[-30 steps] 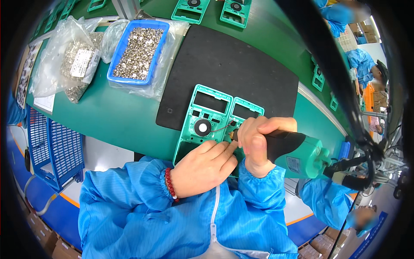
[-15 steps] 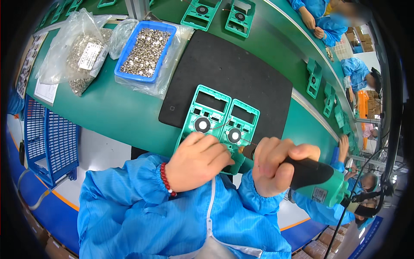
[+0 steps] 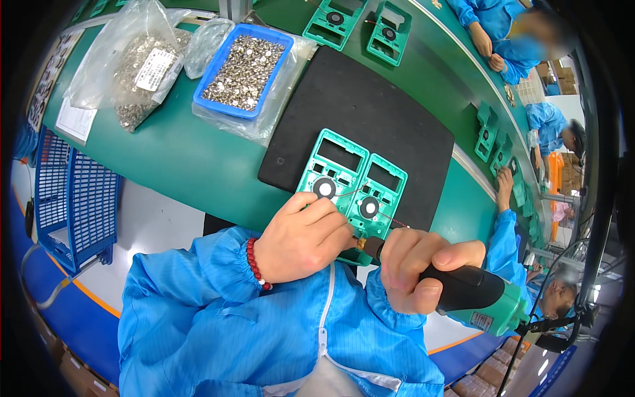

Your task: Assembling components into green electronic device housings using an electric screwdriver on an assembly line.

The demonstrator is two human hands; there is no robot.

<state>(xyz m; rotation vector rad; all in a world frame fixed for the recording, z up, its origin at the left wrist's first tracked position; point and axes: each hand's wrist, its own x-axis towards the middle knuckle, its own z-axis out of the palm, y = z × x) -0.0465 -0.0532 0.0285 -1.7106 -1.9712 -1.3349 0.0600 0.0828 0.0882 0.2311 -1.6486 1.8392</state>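
My right hand (image 3: 423, 268) is wrapped round a green and black electric screwdriver (image 3: 479, 294), its bit end pointing left. The tip meets the lower part of the right one of two green plastic housings (image 3: 386, 192), beside my left fingertips. My left hand (image 3: 304, 238), with a red bead bracelet at the wrist, lies over the lower part of the left housing (image 3: 338, 151), fingers curled. Whatever those fingers pinch is hidden. Each housing carries a round black speaker with a white centre and thin wires. Both lie side by side at the near edge of a black mat (image 3: 357, 99).
A blue tray of small metal screws (image 3: 245, 73) and a clear bag of more screws (image 3: 149, 69) stand at the far left. A blue plastic basket (image 3: 76, 198) is below the bench. Further housings (image 3: 390, 33) line the green belt. Co-workers in blue sit along the right.
The whole view has shifted slightly. My left fingertips and the screwdriver's tip have come closer together over the housings. At the right, a co-worker's hand has reached further up toward the belt's housings.
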